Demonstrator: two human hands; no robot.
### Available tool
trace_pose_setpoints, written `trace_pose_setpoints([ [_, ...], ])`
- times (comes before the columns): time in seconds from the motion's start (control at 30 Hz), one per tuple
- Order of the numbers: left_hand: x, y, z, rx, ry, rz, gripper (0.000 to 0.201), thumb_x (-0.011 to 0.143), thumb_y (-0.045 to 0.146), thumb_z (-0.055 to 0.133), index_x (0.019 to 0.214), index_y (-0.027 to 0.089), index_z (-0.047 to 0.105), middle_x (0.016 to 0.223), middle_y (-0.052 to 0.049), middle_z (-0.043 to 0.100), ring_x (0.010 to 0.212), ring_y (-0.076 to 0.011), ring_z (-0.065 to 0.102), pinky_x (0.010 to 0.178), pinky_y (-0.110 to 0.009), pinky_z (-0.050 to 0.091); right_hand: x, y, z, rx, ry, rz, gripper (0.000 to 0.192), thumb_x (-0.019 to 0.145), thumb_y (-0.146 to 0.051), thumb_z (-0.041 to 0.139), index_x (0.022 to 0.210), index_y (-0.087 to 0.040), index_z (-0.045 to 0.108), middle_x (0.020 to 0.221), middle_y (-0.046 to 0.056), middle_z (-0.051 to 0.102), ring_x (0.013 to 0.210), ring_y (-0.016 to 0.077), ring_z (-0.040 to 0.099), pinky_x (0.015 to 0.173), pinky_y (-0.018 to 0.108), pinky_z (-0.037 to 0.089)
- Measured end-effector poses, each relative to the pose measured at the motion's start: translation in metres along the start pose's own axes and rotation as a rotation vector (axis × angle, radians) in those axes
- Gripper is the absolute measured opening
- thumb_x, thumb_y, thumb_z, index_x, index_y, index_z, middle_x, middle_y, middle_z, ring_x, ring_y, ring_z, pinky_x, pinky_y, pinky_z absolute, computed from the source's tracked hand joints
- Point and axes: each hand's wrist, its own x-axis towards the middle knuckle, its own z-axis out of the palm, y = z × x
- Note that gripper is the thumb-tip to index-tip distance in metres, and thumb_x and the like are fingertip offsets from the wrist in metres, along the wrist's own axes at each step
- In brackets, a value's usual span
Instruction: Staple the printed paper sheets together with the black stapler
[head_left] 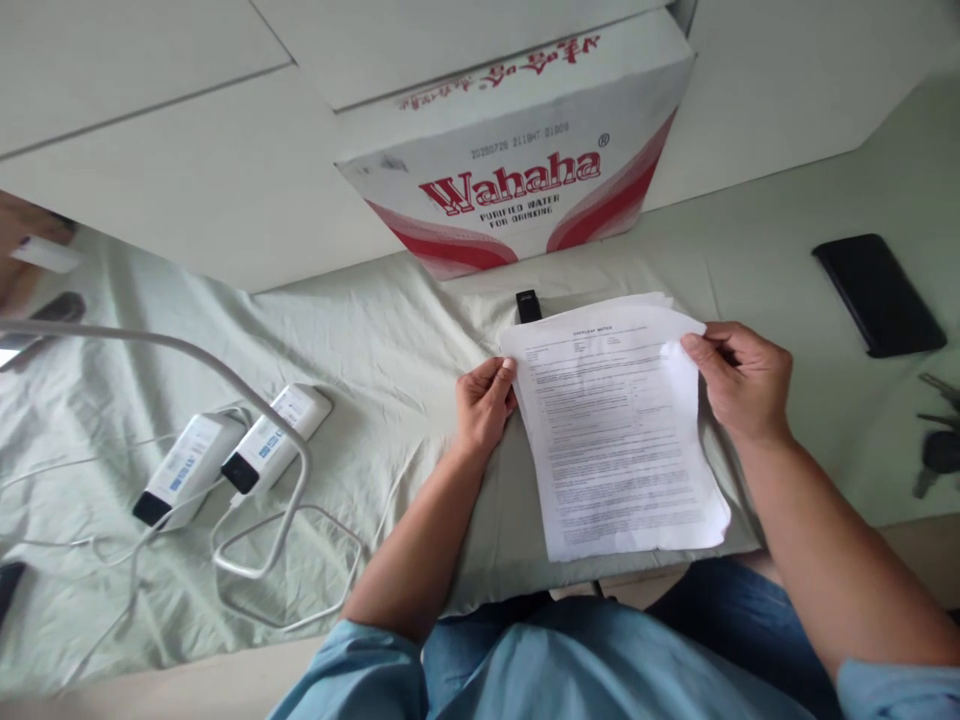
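A small stack of printed paper sheets [615, 440] is held between my two hands above the cloth. My left hand [484, 400] pinches the upper left edge, thumb on top. The upper right corner is gripped between the thumb and fingers of my right hand [742, 380]. Dense text covers the top sheet, whose lower right corner curls up. More sheets show slightly out of line behind it. Just beyond the top edge lies a small black object [529, 305], partly covered by the paper.
A Wahaha water carton [517, 180] stands behind the papers against white drawers [187, 190]. Two white power banks [277, 435] with tangled white cables [262, 570] lie on the green cloth [405, 330] at left. At right are a black phone [877, 295] and keys [941, 450].
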Motion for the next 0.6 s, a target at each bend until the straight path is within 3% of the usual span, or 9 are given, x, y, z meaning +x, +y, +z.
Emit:
trace_pose_setpoints([
  [0.13,0.000,-0.001,0.000,0.008,-0.011,0.009,0.063,0.091,0.075,0.082,0.068,0.020,0.063,0.050,0.006,0.044,0.043,-0.0068,0.032,0.041,-0.024,0.023,-0.001,0.003,0.005,0.044,-0.015,0.010,0.025,0.093,-0.057,0.087,0.095,-0.032,0.083,0.073,-0.001,0.072,0.066,0.0206,0.063,0.065,0.039,0.055],
  [0.6,-0.003,0.012,0.008,-0.086,-0.006,-0.046,0.069,0.078,0.079,0.091,0.064,0.019,0.060,0.052,0.007,0.039,0.044,-0.0051,0.027,0.040,-0.021,0.023,0.004,0.009,0.008,0.044,-0.053,-0.013,0.030,0.092,-0.057,0.087,0.096,-0.028,0.084,0.077,0.001,0.077,0.069,0.0206,0.067,0.068,0.036,0.057],
])
